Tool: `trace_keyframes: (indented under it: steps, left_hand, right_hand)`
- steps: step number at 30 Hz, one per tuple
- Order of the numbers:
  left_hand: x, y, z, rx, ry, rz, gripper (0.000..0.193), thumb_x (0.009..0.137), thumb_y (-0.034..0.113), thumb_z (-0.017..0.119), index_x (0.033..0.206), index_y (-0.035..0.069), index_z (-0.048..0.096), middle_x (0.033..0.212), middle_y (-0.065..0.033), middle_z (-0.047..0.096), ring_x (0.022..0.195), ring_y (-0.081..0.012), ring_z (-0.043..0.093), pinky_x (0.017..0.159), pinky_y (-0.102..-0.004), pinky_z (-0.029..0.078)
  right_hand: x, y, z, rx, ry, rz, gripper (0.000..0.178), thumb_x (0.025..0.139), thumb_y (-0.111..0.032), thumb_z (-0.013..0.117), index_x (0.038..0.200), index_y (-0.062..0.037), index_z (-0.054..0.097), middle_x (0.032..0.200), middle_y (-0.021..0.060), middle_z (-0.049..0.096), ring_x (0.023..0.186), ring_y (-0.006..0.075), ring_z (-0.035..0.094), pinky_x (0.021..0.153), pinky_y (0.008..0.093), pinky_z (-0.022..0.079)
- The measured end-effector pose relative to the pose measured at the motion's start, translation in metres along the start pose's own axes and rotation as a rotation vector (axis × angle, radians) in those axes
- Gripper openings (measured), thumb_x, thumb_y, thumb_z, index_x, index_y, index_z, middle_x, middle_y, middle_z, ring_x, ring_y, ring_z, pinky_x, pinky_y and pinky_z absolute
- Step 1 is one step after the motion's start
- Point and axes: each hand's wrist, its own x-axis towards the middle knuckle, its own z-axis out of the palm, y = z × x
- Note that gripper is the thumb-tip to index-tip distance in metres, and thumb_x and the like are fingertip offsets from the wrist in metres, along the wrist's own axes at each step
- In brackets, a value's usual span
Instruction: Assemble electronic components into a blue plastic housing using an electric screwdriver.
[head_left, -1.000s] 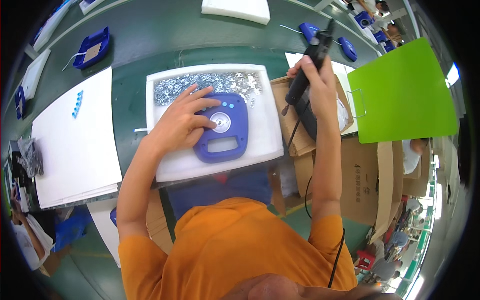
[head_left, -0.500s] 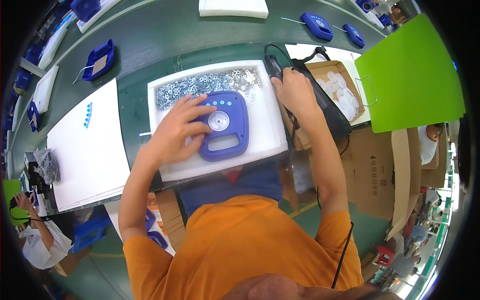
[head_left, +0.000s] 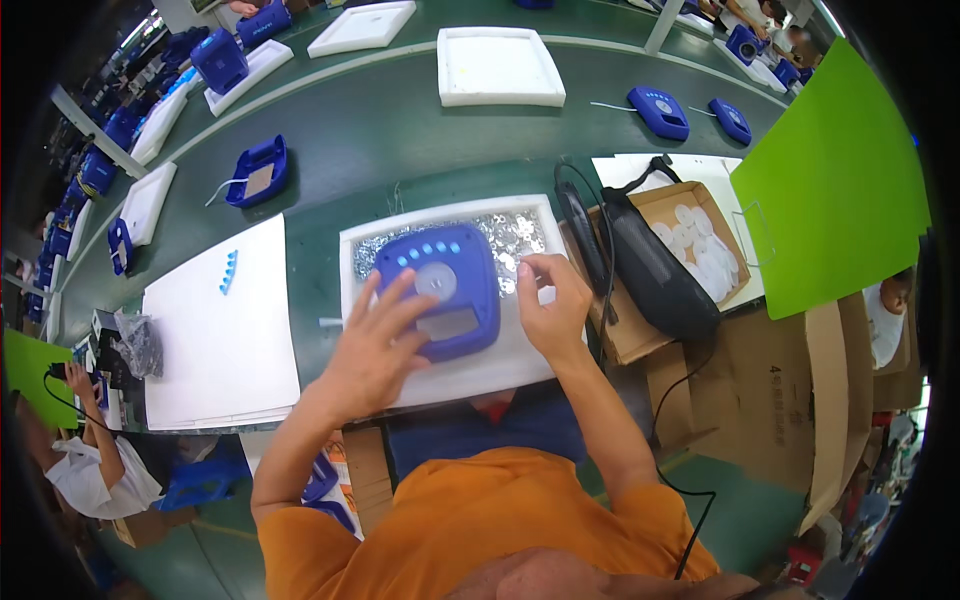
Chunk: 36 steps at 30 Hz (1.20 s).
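A blue plastic housing [head_left: 478, 275] with a handle cut-out, a round clear disc and a row of light-blue buttons sits over a white foam tray [head_left: 470, 380]. Small shiny metal pieces [head_left: 515, 235] fill the tray's far part, partly hidden by the housing. My left hand [head_left: 375, 350] has its fingers spread over the housing's left side, slightly blurred; whether it touches is unclear. Right of the housing, above the tray's right side, my right hand [head_left: 556, 308] is closed with thumb and forefinger together. What it pinches, if anything, is too small to tell.
A slim black device [head_left: 577, 222] with a cord and a black pouch [head_left: 660, 270] lie right of the tray. Beyond is a cardboard box [head_left: 690, 200] of white discs. A white board [head_left: 225, 340] with blue buttons lies left. Another blue housing [head_left: 258, 172] rests on the green belt.
My right hand has left the black device and come left to the tray, fingers now pinched. My left hand has drawn slightly toward me on the housing. The view has shifted, showing more belt.
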Motion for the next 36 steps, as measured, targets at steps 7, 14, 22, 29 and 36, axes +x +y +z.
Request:
trace_keyframes:
  steps: [7, 14, 22, 29, 36]
  left_hand:
    - [0.079, -0.125, -0.009, 0.127, 0.23, -0.039, 0.024, 0.095, 0.014, 0.085, 0.114, 0.004, 0.074, 0.163, -0.0191, 0.06, 0.167, -0.0469, 0.043, 0.139, -0.0675, 0.028]
    - [0.156, -0.258, 0.051, 0.314, 0.346, -0.463, 0.049, 0.104, 0.033, 0.079, 0.145, 0.007, 0.072, 0.172, -0.0169, 0.055, 0.17, -0.0418, 0.04, 0.14, -0.0661, 0.026]
    - [0.067, -0.313, 0.019, 0.598, 0.146, -1.117, 0.064, 0.094, 0.024, 0.077, 0.152, 0.0, 0.061, 0.164, -0.0246, 0.062, 0.158, -0.0498, 0.053, 0.133, -0.0758, 0.026]
    - [0.015, -0.327, 0.0, 0.76, 0.055, -1.084, 0.034, 0.105, 0.013, 0.061, 0.132, 0.009, 0.081, 0.13, -0.0148, 0.081, 0.131, -0.038, 0.073, 0.137, -0.076, 0.019]
    - [0.017, -0.329, -0.028, 0.781, 0.185, -0.745, 0.018, 0.104, 0.019, 0.074, 0.119, 0.013, 0.082, 0.111, -0.0081, 0.08, 0.118, -0.0304, 0.074, 0.139, -0.0695, 0.023]
  right_hand:
    - [-0.001, -0.003, 0.004, 0.023, -0.048, -0.036, 0.004, 0.101, -0.002, 0.08, 0.102, -0.0015, 0.076, 0.091, 0.0119, 0.079, 0.072, 0.0248, 0.075, 0.066, 0.034, 0.06]
    - [-0.008, 0.006, 0.005, 0.032, -0.107, -0.044, 0.003, 0.102, -0.002, 0.079, 0.104, -0.0002, 0.077, 0.095, 0.0126, 0.081, 0.074, 0.0226, 0.078, 0.066, 0.0328, 0.062]
    - [-0.009, 0.006, 0.006, 0.044, -0.18, -0.021, 0.005, 0.101, -0.004, 0.081, 0.104, -0.0009, 0.079, 0.094, 0.0129, 0.081, 0.076, 0.0232, 0.079, 0.067, 0.0335, 0.062]
    - [-0.011, 0.007, 0.006, 0.018, -0.215, -0.034, 0.004, 0.1, -0.006, 0.081, 0.104, -0.0049, 0.079, 0.092, 0.0088, 0.081, 0.077, 0.023, 0.081, 0.066, 0.0333, 0.063]
    - [-0.012, 0.008, 0.006, 0.009, -0.219, -0.011, 0.004, 0.1, -0.005, 0.081, 0.104, -0.0044, 0.08, 0.092, 0.0094, 0.081, 0.078, 0.0229, 0.081, 0.066, 0.0333, 0.063]
